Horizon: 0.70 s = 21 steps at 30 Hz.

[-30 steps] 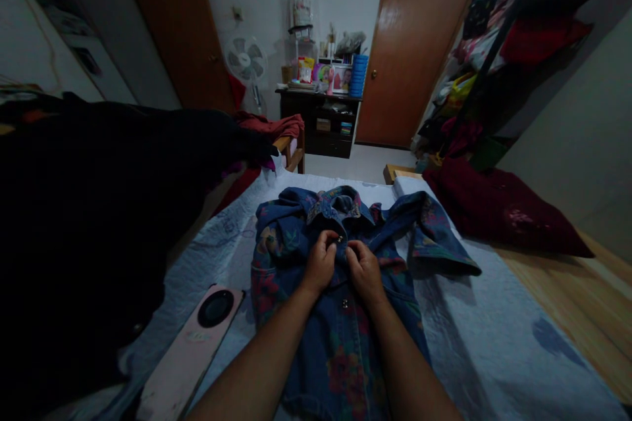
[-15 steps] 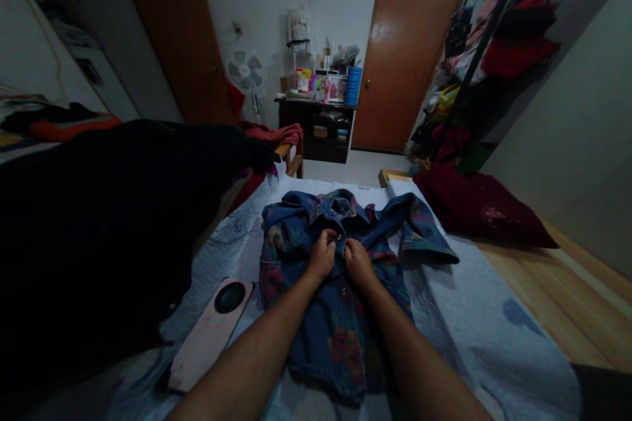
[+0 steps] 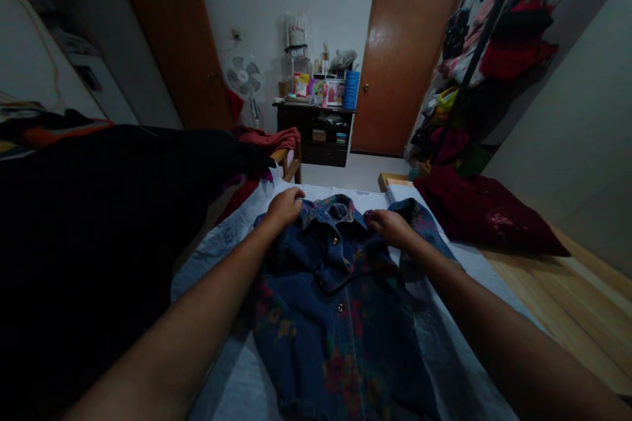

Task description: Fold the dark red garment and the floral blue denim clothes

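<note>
A blue floral denim jacket (image 3: 316, 316) lies front up on the bed, its collar at the far end and metal buttons down the middle. My left hand (image 3: 287, 205) grips the jacket at the shoulder left of the collar, fingers closed on the cloth. On the other side, my right hand (image 3: 390, 226) pinches the right shoulder. The right sleeve bends outward behind my right forearm. Between the hands, the front placket sags and gapes a little below the collar.
A pale bedsheet (image 3: 232, 375) lies under the jacket. To the left is a big dark cloth heap (image 3: 99, 243). A maroon pillow (image 3: 484, 214) sits at right on wooden boards (image 3: 557, 283). Farther back stand a fan (image 3: 245, 75), a dark cabinet (image 3: 309, 138) and a door (image 3: 390, 59).
Both hands have moved from the front placket out to the shoulders, left and right. The jacket now reaches nearer to me. The pink phone at left is no longer visible.
</note>
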Motion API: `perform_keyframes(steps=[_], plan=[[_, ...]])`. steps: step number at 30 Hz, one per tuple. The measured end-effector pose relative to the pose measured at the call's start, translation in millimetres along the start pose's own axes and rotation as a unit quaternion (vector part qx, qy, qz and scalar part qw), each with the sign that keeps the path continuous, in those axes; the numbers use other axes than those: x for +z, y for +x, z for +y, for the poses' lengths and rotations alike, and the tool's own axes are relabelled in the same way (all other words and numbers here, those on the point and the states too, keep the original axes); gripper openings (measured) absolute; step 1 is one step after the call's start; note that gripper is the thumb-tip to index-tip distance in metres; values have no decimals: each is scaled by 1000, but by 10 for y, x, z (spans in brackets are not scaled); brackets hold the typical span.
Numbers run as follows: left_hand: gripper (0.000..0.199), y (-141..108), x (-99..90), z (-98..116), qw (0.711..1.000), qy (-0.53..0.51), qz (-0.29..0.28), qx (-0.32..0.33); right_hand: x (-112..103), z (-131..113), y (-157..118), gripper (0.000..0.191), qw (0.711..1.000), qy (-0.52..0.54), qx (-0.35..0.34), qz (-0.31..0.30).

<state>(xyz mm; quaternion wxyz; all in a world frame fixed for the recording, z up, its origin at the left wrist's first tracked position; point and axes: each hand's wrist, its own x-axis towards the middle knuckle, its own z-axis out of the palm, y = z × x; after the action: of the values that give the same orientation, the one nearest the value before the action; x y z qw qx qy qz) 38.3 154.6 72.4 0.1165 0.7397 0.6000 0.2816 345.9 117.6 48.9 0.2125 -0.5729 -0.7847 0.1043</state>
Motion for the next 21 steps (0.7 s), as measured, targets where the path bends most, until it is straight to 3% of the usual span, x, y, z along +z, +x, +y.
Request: perform_keyframes(steps=[3, 6, 9, 11, 13, 17, 19, 21], plan=[[36, 319, 140, -168, 994, 87, -21, -67, 63, 121, 217, 21, 995, -91, 29, 5], [38, 531, 367, -313, 989, 112, -62, -79, 179, 251, 357, 33, 985, -164, 54, -11], [39, 647, 545, -426, 983, 127, -116, -68, 249, 366, 422, 49, 968, -222, 79, -89], [44, 693, 612, -494, 977, 136, -150, -63, 253, 407, 437, 50, 950, -256, 77, -161], [60, 725, 650, -557, 972, 143, -178, -60, 231, 407, 441, 43, 938, -274, 62, -204], [92, 752, 693, -651, 961, 150, -224, -60, 130, 309, 429, 37, 937, -271, 26, -219], [94, 746, 703, -666, 957, 156, -236, -64, 27, 243, 417, 36, 936, -279, 8, -214], [81, 724, 695, -659, 953, 169, -240, -70, -126, 191, 392, 35, 933, -303, -9, -193]])
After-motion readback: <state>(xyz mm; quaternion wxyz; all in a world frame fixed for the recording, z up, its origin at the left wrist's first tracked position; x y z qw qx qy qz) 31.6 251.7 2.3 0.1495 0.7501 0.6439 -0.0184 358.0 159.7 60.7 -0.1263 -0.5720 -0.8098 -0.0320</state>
